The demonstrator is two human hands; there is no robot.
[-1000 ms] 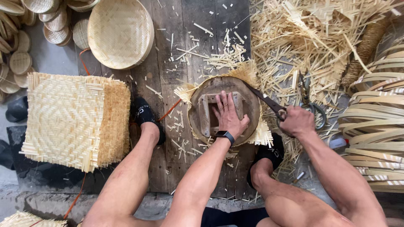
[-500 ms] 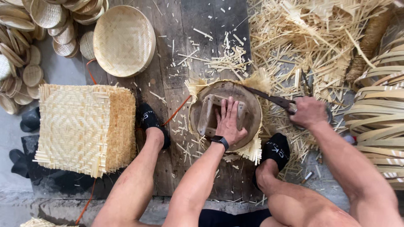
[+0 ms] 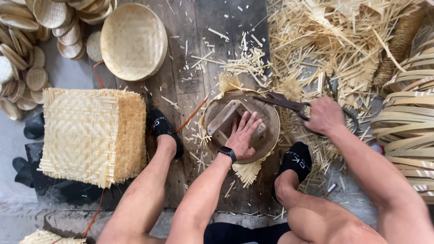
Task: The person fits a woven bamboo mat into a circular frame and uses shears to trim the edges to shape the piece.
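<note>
My left hand (image 3: 244, 134) lies flat, fingers spread, on a round wooden mould (image 3: 266, 115) that presses a woven bamboo mat (image 3: 246, 171) to the plank floor; frayed mat corners stick out under the disc. A black band sits on that wrist. My right hand (image 3: 323, 116) grips the handles of large dark shears (image 3: 285, 103), whose blades reach over the mould's upper right rim. My feet in black socks rest on either side of the mould.
A stack of square woven mats (image 3: 92, 134) lies to the left. A round woven tray (image 3: 133, 40) and several small woven discs (image 3: 34, 54) sit at the upper left. Loose bamboo trimmings (image 3: 325, 49) pile at the upper right, coiled bamboo strips (image 3: 407, 131) at the right.
My right hand with the shears has lifted from the mould's right side toward its upper right rim. My left hand stays pressed on the mould. The view has shifted a little.
</note>
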